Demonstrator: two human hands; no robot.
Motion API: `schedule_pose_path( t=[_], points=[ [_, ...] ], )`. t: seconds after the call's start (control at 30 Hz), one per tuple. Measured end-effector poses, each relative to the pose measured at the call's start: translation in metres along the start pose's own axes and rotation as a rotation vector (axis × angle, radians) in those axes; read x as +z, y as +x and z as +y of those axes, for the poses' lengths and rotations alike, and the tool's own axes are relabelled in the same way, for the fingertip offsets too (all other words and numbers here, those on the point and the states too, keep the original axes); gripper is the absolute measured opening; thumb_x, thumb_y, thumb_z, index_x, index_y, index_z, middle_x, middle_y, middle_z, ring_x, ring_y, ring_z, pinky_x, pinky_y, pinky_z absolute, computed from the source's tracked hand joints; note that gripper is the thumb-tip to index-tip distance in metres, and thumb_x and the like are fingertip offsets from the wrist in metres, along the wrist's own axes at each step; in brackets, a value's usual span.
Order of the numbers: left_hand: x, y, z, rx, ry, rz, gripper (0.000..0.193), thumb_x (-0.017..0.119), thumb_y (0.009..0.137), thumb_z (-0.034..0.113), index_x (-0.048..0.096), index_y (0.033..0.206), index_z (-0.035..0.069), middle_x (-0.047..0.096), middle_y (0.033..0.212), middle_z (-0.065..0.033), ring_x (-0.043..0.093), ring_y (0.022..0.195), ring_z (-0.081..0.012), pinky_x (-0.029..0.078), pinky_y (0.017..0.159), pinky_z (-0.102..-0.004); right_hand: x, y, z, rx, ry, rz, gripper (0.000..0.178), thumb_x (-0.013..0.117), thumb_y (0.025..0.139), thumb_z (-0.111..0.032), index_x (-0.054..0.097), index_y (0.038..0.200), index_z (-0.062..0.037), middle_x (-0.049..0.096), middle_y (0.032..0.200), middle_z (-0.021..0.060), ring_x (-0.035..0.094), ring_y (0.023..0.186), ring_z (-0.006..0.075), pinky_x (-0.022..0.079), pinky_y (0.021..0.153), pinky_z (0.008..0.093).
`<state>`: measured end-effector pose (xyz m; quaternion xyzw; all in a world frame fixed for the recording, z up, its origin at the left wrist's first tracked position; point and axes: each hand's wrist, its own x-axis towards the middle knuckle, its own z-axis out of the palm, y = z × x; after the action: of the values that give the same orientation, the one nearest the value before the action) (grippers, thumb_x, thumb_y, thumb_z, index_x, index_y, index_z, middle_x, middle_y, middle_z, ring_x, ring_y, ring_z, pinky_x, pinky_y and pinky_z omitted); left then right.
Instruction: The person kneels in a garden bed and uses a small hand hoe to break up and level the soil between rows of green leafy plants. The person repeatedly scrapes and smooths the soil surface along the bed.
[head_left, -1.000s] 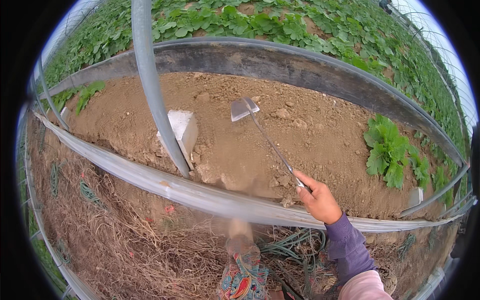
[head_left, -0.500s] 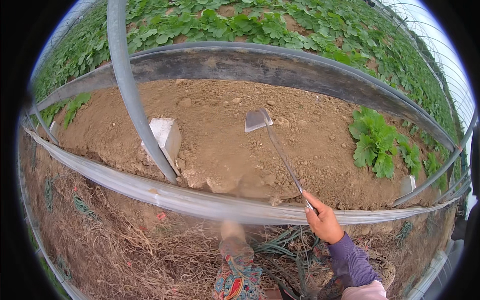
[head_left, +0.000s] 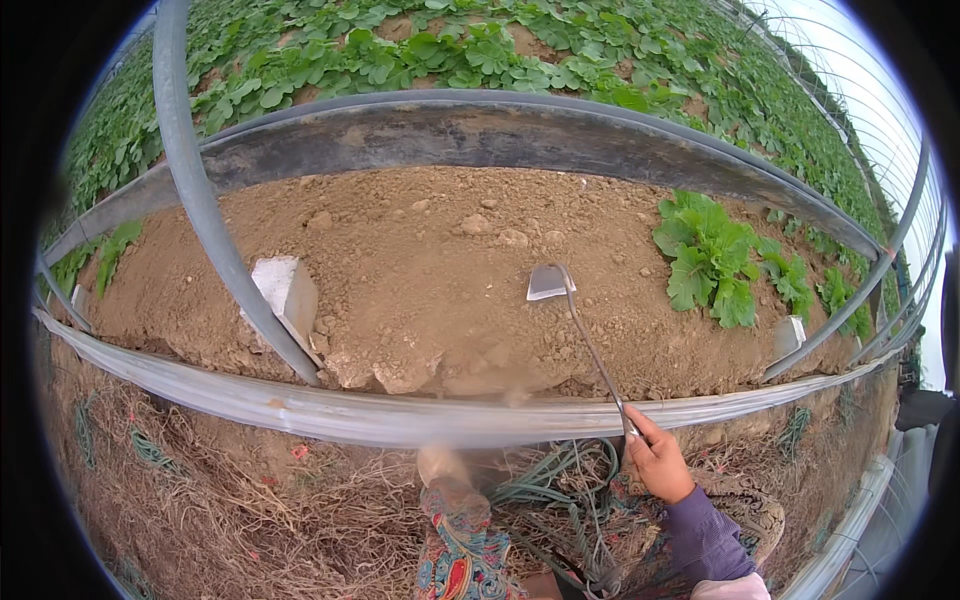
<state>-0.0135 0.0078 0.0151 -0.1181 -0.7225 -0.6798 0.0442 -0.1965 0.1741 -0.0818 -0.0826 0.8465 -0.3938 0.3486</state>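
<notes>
Gripping a long-necked hoe [head_left: 593, 349] by its handle, the right hand [head_left: 661, 464] was near the pale rail [head_left: 735, 409]. The blade [head_left: 546, 283] was at the brown soil [head_left: 430, 240], between a white block [head_left: 284, 287] and a leafy plant [head_left: 708, 262]. The left hand's state could not be told.

Passage was open above the soil [head_left: 420, 250] between white block [head_left: 290, 288] and leafy plant [head_left: 708, 260]. Slanted pole [head_left: 196, 190] blocked the left; dark strip [head_left: 480, 138] walled the far side; pale rail [head_left: 340, 413] crossed by right hand [head_left: 662, 465].
</notes>
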Motion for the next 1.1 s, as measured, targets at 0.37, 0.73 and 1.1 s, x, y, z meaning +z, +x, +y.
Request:
schedule_pose_path(
  t=[0.37,0.73,1.1],
  points=[
    [0.005,0.006,-0.001,-0.016,0.018,-0.057,0.026,0.055,0.067,0.011,0.055,0.093,0.007,0.052,0.069,-0.0036,0.05,0.058,-0.0191,0.037,0.049,-0.0285,-0.027,-0.004,0.005,0.008,0.206,0.084,0.037,0.038,0.082,-0.005,0.034,0.119,-0.0034,0.039,0.049,-0.0025,0.032,0.036,0.0044,0.027,0.035,0.0189],
    [0.007,0.008,0.0,-0.022,0.022,-0.096,0.026,0.055,0.068,0.011,0.055,0.094,0.007,0.052,0.069,-0.0041,0.05,0.059,-0.0197,0.038,0.05,-0.0291,-0.089,0.055,-0.041,0.027,0.209,0.103,0.036,0.04,0.081,-0.011,0.038,0.116,-0.0017,0.037,0.052,-0.0031,0.033,0.041,0.0045,0.029,0.038,0.0195],
    [0.015,0.019,-0.002,-0.037,0.03,-0.118,0.026,0.055,0.068,0.011,0.055,0.094,0.007,0.053,0.07,-0.0045,0.051,0.06,-0.0202,0.039,0.051,-0.0297,-0.117,0.111,-0.022,-0.146,0.05,0.226,0.036,0.042,0.08,-0.013,0.041,0.115,-0.0033,0.036,0.048,-0.0046,0.033,0.038,0.0043,0.028,0.035,0.02]
  ],
)
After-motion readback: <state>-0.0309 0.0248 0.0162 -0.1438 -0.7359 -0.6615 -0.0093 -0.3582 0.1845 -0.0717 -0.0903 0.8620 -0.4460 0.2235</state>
